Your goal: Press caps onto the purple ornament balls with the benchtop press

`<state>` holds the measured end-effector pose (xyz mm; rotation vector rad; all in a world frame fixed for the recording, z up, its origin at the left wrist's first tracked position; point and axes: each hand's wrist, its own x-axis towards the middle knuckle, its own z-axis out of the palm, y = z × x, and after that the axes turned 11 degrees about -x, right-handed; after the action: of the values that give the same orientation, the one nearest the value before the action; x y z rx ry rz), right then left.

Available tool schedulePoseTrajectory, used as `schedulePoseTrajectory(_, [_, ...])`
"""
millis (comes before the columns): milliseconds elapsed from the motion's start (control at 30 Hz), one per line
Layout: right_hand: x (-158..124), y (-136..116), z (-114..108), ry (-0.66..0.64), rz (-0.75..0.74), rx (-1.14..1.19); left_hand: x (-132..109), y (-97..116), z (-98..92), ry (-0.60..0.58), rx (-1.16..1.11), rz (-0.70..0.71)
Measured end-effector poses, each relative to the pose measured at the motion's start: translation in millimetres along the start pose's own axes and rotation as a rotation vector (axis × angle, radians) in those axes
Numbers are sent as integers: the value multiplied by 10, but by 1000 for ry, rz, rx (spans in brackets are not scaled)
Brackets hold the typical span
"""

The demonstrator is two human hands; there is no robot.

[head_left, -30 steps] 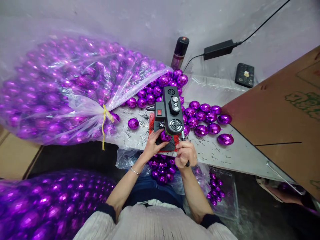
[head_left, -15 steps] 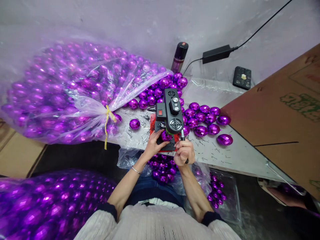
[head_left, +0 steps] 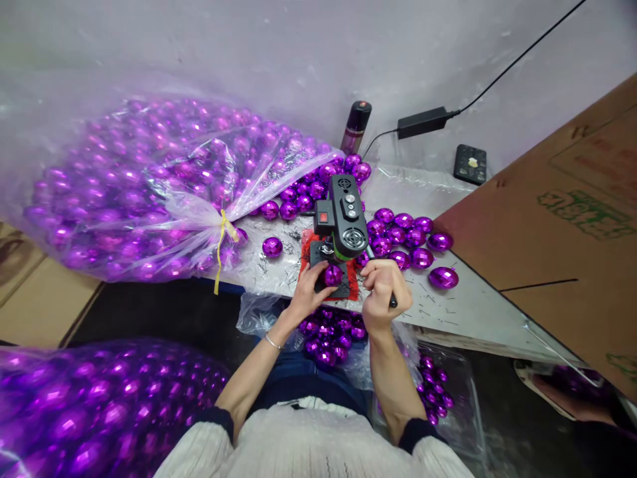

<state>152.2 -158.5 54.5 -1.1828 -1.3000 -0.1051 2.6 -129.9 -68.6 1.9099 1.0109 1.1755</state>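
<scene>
A small black machine (head_left: 343, 216) with a red switch stands on a red mat at the table's near edge. My left hand (head_left: 308, 292) pinches a purple faceted ball (head_left: 332, 274) sitting on the machine's base under its head. My right hand (head_left: 382, 287) is closed round the machine's black lever handle (head_left: 392, 302), just right of the base. Loose purple balls (head_left: 405, 239) lie in rows to the right of the machine.
A big clear bag of purple balls (head_left: 149, 186) fills the table's left. Another full bag (head_left: 89, 411) sits at lower left, an open bag of balls (head_left: 328, 332) on my lap. Cardboard sheet (head_left: 562, 232) at right. Bottle (head_left: 355, 126), power adapter (head_left: 423, 122) and a black device (head_left: 470, 163) lie behind.
My right hand swung the lever handle right and slightly toward me. My left hand stayed on the ball under the machine. The view tilted a little downward.
</scene>
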Motion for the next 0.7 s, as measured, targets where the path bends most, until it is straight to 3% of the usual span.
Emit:
schedulePoseTrajectory(133, [52,-54,-40,-35,-30,10,-399,17,-55,-125,129,226])
schedulePoseTrajectory(200, [0,-19,-34,-30,-55,8,-491,4,-139,-89,163,270])
schedulePoseTrajectory(233, [-27,0,-28,-24,-63,7,-477,-10,-202,-14,181,253])
schedulePoseTrajectory(333, [-74,36,-8,-4,-76,22,-207,-89,-470,347,266,33])
schedulePoseTrajectory(400, [-77,42,-3,-3,-84,38,75,-164,-670,499,304,-170])
schedulePoseTrajectory(467, [-72,45,-7,-7,-86,36,327,-235,-834,484,285,-305])
schedulePoseTrajectory(567, [-75,58,-20,-20,-92,16,530,-276,-949,426,116,-395])
schedulePoseTrajectory(700, [-86,70,-30,-35,-109,8,490,-159,-860,422,-487,-519])
